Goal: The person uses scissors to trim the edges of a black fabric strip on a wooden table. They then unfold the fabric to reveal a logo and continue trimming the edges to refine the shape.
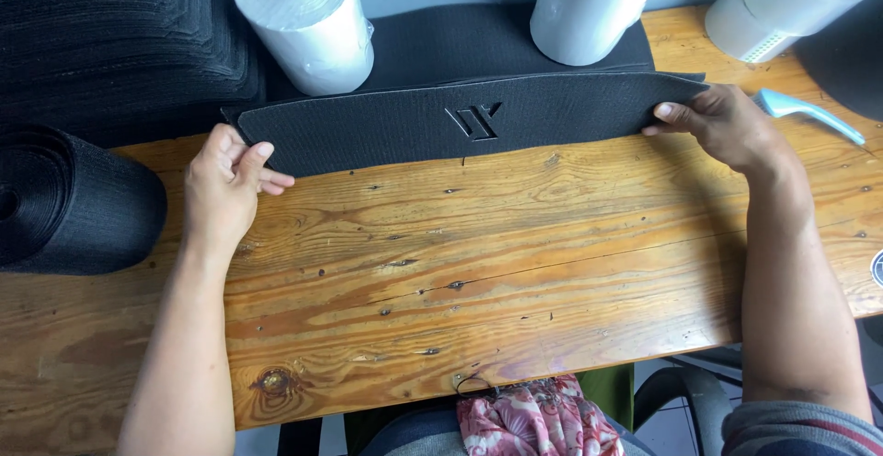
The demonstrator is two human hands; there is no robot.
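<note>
Both bare forearms rise from the lower edge of the frame and spread apart toward its middle. The left hand (223,184) sits left of centre, back of the hand up, thumb on top and fingers curled under in a pinch, wrist straight. The right hand (720,123) lies in the upper right, knuckles up, thumb and fingers pinched and pointing left, wrist bent inward; a striped sleeve shows at the lower right corner.

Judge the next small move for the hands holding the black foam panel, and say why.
Probably lay the black foam panel flat on the wooden table: the left hand and right hand pinch its two ends, its near edge sits over the bare boards, and the white rolls crowd the far side.
</note>
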